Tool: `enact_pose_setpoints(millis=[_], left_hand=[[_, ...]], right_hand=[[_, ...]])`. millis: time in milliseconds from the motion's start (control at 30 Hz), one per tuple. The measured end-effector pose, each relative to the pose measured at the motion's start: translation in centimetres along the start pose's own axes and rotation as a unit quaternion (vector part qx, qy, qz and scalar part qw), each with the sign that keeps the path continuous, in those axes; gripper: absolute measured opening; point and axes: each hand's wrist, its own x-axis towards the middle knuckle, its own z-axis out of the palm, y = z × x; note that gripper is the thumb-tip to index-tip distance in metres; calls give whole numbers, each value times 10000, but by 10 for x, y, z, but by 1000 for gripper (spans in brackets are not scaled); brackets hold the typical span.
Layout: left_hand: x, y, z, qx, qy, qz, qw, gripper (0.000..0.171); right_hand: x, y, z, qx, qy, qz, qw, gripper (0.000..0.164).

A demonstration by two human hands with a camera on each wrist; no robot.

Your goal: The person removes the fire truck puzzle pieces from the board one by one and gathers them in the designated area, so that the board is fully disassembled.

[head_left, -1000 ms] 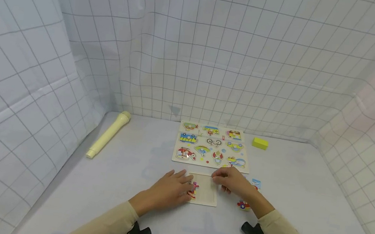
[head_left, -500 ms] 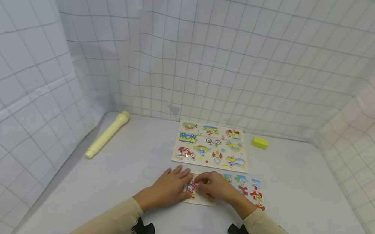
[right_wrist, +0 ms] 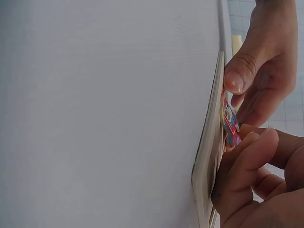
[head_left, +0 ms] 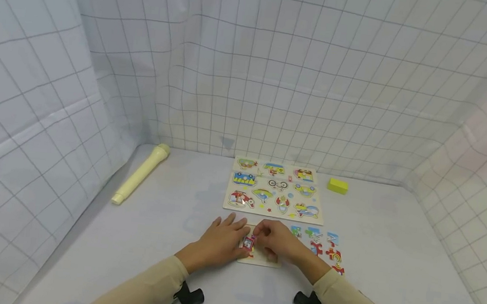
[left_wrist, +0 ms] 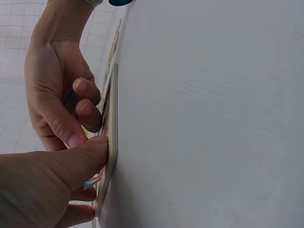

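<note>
A small wooden puzzle tray (head_left: 264, 263) lies flat before me, with a few jigsaw pieces at its left side. My left hand (head_left: 222, 240) rests on the tray's left edge, fingers spread; its thumb (left_wrist: 95, 147) presses on the rim in the left wrist view. Over the tray, my right hand (head_left: 280, 242) pinches a red and blue jigsaw piece (right_wrist: 231, 124) by its edge. The right wrist view shows this piece tilted, one end down at the tray. Fingers hide part of the tray and the pieces in it.
Loose jigsaw pieces (head_left: 334, 254) lie right of the tray. Behind it is a larger peg puzzle board (head_left: 272, 215) with vehicle pictures. A yellow block (head_left: 338, 185) stands at the back right, a cream microphone-shaped stick (head_left: 141, 175) at the left. Gridded cloth walls (head_left: 251, 74) surround the table.
My right hand has moved left from the tray's right edge to the pieces at its left side, uncovering the loose pieces. The left hand has stayed on the tray, which has shifted slightly left.
</note>
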Motion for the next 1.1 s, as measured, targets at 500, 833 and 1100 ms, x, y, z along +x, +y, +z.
enact_pose_setpoints(millis=[500, 833, 1100], left_hand=[[1, 1, 0, -44, -18, -101, 9999, 65], [-1, 1, 3, 63, 36, -33, 10000, 61], [-3, 1, 1, 92, 43, -19, 9999, 61]], right_hand=[[-4, 3, -12, 627, 430, 313, 9966, 9], [-49, 27, -70, 677, 1031, 700, 9899, 19], [-78, 51, -93, 575, 1135, 906, 9877, 22]])
